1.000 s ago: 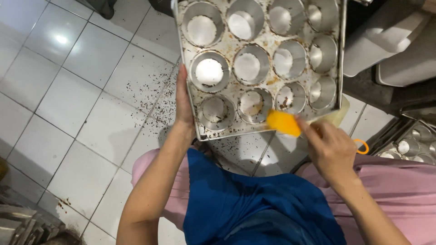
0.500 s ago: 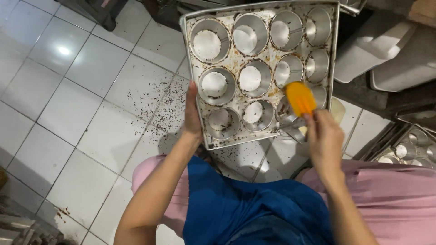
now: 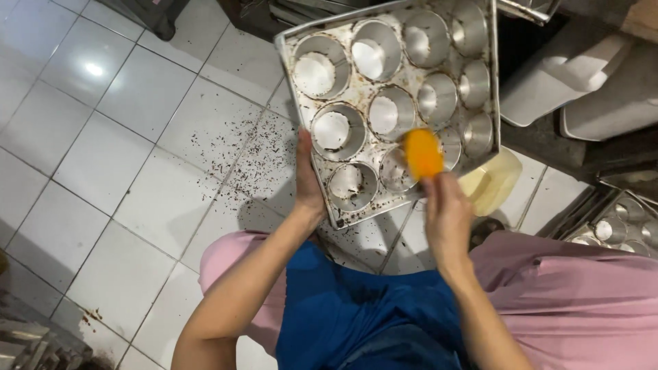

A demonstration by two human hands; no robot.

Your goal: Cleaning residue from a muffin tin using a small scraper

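A metal muffin tray (image 3: 483, 41) with several round cups is held tilted above a white tiled floor. My left hand (image 3: 308, 181) grips its lower left edge. My right hand (image 3: 445, 219) holds an orange brush (image 3: 422, 153), whose head is blurred and lies over the cups in the tray's lower right part. The cups carry dark crumbs and stains.
Dark crumbs (image 3: 229, 154) are scattered on the white floor tiles below the tray. A yellow tub (image 3: 495, 179) sits under the tray's right corner. White plastic containers (image 3: 555, 75) stand at right, more metal cup trays (image 3: 620, 223) at far right. My knees in pink cloth and a blue apron (image 3: 356, 315) fill the foreground.
The orange brush has moved up and left across the tray's lower cups. The tray now sits a little higher and more to the right in view.
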